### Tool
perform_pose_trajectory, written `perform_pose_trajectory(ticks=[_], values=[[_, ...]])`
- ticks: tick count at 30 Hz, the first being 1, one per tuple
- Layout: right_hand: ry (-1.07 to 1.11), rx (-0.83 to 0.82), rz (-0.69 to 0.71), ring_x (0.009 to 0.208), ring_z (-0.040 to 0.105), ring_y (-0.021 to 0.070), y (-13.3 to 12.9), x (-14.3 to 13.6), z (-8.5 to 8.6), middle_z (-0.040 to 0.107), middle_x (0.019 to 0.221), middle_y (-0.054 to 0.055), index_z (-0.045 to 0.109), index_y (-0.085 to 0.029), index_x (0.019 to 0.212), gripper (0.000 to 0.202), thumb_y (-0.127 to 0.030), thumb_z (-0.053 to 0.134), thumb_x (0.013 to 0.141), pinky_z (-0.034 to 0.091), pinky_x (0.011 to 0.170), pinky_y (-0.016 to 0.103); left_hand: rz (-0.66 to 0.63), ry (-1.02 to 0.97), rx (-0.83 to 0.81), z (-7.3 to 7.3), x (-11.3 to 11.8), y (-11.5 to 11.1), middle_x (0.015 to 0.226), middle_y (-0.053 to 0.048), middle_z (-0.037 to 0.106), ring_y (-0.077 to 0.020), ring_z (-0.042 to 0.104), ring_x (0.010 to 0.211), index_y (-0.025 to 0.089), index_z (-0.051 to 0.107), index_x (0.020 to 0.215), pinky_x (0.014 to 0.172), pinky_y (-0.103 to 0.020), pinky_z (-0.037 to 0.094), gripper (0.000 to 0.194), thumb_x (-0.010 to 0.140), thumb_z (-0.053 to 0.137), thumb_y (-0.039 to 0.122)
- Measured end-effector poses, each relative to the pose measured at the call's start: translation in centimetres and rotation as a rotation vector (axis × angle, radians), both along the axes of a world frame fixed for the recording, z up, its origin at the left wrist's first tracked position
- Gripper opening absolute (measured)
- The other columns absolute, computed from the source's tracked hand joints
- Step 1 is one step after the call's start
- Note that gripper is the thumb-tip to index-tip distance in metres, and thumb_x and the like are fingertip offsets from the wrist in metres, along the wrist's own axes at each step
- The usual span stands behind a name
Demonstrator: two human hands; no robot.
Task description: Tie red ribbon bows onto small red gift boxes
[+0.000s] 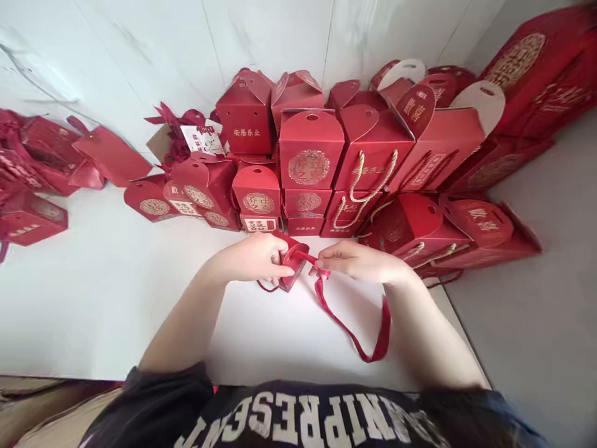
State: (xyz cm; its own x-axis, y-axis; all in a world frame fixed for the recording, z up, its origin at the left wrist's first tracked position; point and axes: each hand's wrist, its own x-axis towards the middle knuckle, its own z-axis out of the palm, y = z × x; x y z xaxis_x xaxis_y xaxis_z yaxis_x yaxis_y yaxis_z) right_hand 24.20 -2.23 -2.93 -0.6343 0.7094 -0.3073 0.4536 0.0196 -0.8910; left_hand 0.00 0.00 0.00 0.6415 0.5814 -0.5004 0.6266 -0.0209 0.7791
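A small red gift box (290, 281) stands on the white table in front of me, its upper part half covered by my fingers. My left hand (263, 258) is closed around the box's left side and top. A dark red cord loops out beneath it. Between thumb and fingers, my right hand (342, 260) pinches a red ribbon (351, 336) just right of the box. One stretch of ribbon runs to the box's top; the long loose end curves down and right over the table.
Red gift boxes (309, 163) are stacked along the wall, several with rope handles (368, 174). Larger red boxes (527, 74) stand at the far right. At the left lie more red boxes (33, 214) and a red tag (113, 155). The white table (116, 298) reaches to my body.
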Motion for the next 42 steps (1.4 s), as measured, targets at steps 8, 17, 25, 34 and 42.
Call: perform_pose_trajectory(ticks=[8,17,25,34,42], values=[[-0.012,0.082,-0.080,0.074,0.058,0.0191,-0.1,0.5,0.2,0.068,0.078,0.002,0.072,-0.018,0.085,0.041,-0.053,0.053,0.089,0.044,0.073,0.030,0.015,0.015,0.016,-0.2,-0.2,0.2,0.079,-0.003,0.074,-0.0195,0.073,0.070,0.019,0.062,0.082,0.060,-0.026,0.059,0.009,0.079,0.061,0.027],[0.072,0.078,-0.083,0.076,0.061,0.0202,-0.3,0.5,0.2,0.070,0.076,0.003,0.075,-0.020,0.088,0.038,-0.053,0.055,0.089,0.046,0.075,0.031,-0.013,0.005,0.010,-0.1,-0.2,0.2,0.083,-0.006,0.074,-0.0203,0.073,0.073,0.018,0.063,0.086,0.062,-0.027,0.059,0.011,0.081,0.060,0.026],[0.184,-0.010,0.038,0.084,0.063,0.0189,-0.5,0.3,0.8,0.072,0.092,0.006,0.074,-0.016,0.094,0.042,-0.053,0.054,0.092,0.047,0.080,0.030,-0.018,0.009,0.017,0.1,-0.2,0.3,0.087,-0.006,0.075,-0.0188,0.072,0.070,0.019,0.065,0.091,0.061,-0.026,0.059,0.016,0.081,0.061,0.030],[0.293,-0.076,0.086,0.089,0.063,0.0189,-0.2,-0.5,0.4,0.071,0.095,0.008,0.072,-0.012,0.095,0.043,-0.051,0.054,0.093,0.047,0.086,0.032,-0.057,0.008,0.030,0.4,0.1,0.3,0.086,-0.004,0.076,-0.0181,0.073,0.072,0.019,0.067,0.091,0.061,-0.024,0.059,0.014,0.081,0.059,0.026],[0.063,-0.024,0.033,0.082,0.061,0.0182,0.1,-0.3,-0.2,0.072,0.091,0.005,0.075,-0.015,0.095,0.041,-0.049,0.052,0.093,0.045,0.078,0.030,-0.040,0.112,0.050,0.3,-0.6,0.4,0.084,-0.004,0.076,-0.0194,0.074,0.075,0.019,0.064,0.083,0.065,-0.024,0.058,0.022,0.082,0.061,0.041]])
